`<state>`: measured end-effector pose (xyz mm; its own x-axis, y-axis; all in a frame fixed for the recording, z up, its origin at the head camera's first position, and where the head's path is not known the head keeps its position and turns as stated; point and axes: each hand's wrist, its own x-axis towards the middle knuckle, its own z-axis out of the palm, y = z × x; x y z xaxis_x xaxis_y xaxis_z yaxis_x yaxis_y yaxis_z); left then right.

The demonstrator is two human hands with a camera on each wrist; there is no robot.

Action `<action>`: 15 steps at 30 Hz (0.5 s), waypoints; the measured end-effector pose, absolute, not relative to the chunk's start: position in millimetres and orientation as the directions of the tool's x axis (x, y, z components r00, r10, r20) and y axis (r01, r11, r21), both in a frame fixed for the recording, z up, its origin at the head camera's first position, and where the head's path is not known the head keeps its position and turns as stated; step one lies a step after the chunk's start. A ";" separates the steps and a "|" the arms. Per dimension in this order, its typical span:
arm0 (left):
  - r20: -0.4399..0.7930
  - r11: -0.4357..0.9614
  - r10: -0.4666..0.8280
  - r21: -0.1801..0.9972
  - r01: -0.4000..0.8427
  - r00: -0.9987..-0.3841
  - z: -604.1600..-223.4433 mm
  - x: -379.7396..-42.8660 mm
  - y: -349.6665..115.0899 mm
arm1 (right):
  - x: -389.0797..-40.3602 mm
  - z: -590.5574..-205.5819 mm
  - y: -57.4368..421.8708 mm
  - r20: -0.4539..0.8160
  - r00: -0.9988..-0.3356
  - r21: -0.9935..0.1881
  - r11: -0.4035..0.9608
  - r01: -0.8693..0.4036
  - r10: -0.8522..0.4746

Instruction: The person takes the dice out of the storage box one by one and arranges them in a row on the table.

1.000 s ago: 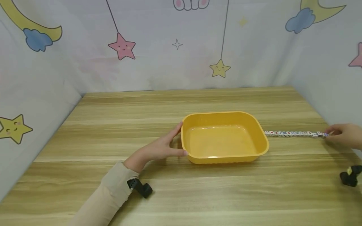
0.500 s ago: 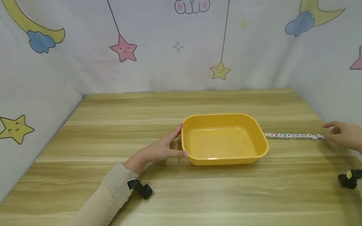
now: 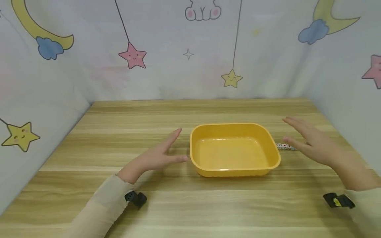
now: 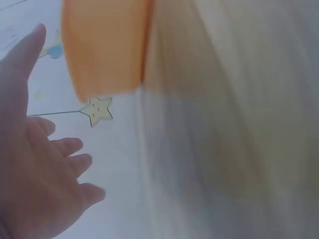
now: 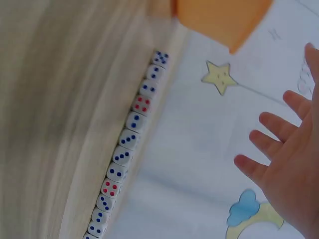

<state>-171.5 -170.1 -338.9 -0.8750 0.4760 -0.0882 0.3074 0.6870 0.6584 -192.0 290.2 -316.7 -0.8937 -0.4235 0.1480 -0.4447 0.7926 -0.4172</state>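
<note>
A yellow rectangular basin (image 3: 235,173) stands on the wooden table, its inside bare in the head view. Just off its left wall is my left hand (image 3: 156,158), thumb and fingers spread and holding nothing. On the other side my right hand (image 3: 315,142) hovers with spread fingers, apart from the basin. A row of white dice (image 3: 285,146) runs from near the basin's right side; my right hand hides most of it in the head view. The right wrist view shows several dice (image 5: 122,156) in line, with blue or red dots.
Wood-grain table (image 3: 190,208) spreads around the basin. White cloth (image 3: 166,79) printed with stars, moons and clouds hangs behind and at both sides. A small black camera is strapped on each wrist.
My right hand has left the far end of the dice row and moved left towards the basin. My left hand has let go of the basin's left rim and drawn back slightly.
</note>
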 end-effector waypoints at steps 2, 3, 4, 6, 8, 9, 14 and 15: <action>-0.052 0.758 0.469 0.535 0.372 -0.882 -335.9 -171.5 -178.3 | -188.5 -321.8 283.0 0.153 -0.874 -0.365 0.796 -0.484 -0.461; -0.035 0.786 0.470 0.470 0.400 -0.882 -334.4 -171.4 -182.1 | -186.7 -325.0 280.3 0.158 -0.864 -0.335 0.797 -0.502 -0.477; -0.023 0.807 0.472 0.412 0.422 -0.881 -332.6 -171.3 -185.7 | -184.9 -328.2 277.6 0.161 -0.855 -0.315 0.795 -0.519 -0.494; -0.020 0.837 0.471 0.328 0.439 -0.882 -329.2 -170.8 -191.2 | -180.8 -334.2 273.0 0.167 -0.834 -0.305 0.777 -0.550 -0.525; -0.026 0.850 0.468 0.288 0.442 -0.883 -325.4 -169.9 -194.1 | -176.2 -339.0 268.3 0.168 -0.814 -0.305 0.756 -0.579 -0.556; -0.030 0.856 0.467 0.264 0.444 -0.884 -323.7 -169.4 -194.5 | -173.2 -340.6 266.0 0.168 -0.807 -0.306 0.748 -0.589 -0.567; -0.029 0.860 0.482 0.206 0.467 -0.876 -317.7 -163.9 -190.8 | -158.1 -341.7 258.4 0.169 -0.773 -0.260 0.729 -0.634 -0.612; -0.031 0.862 0.482 0.198 0.467 -0.876 -317.5 -162.3 -189.8 | -155.7 -341.1 258.1 0.170 -0.767 -0.247 0.727 -0.641 -0.619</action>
